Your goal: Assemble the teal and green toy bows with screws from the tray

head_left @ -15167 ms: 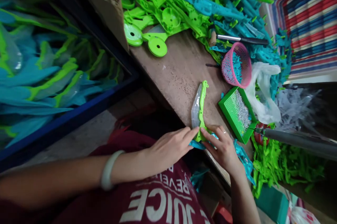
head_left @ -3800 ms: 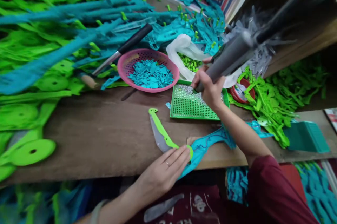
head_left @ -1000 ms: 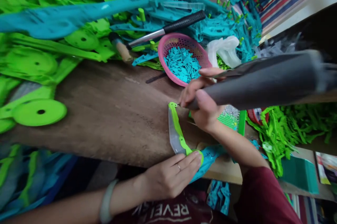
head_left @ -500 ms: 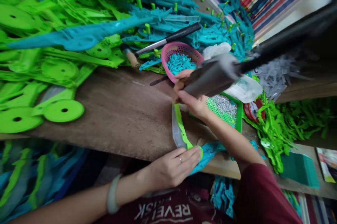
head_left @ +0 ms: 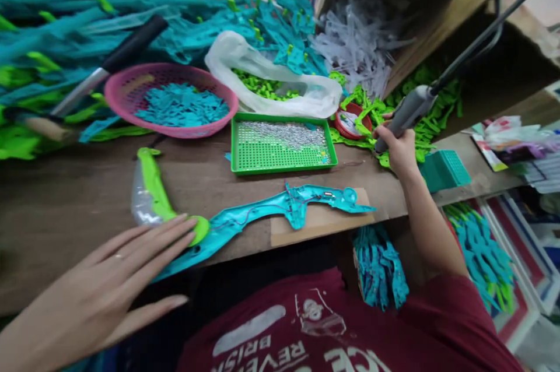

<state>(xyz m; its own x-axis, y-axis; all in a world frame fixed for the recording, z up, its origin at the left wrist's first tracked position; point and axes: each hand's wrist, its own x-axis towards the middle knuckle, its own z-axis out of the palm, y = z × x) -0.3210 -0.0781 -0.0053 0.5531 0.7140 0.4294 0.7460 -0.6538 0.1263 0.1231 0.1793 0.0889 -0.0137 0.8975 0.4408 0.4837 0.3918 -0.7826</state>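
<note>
curved green-and-teal plastic toy [head_left: 227,220]

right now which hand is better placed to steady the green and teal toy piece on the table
Left. The left hand lies flat with fingertips on the toy piece. The right hand is off to the side, gripping the grey driver.

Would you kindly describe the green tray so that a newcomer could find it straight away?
Start at the wooden workbench and look to the middle of its far side. Just right of the round pink basket of teal pieces lies the green tray. It is the only flat, square-cornered, perforated container there, strewn with tiny silver bits.
</note>
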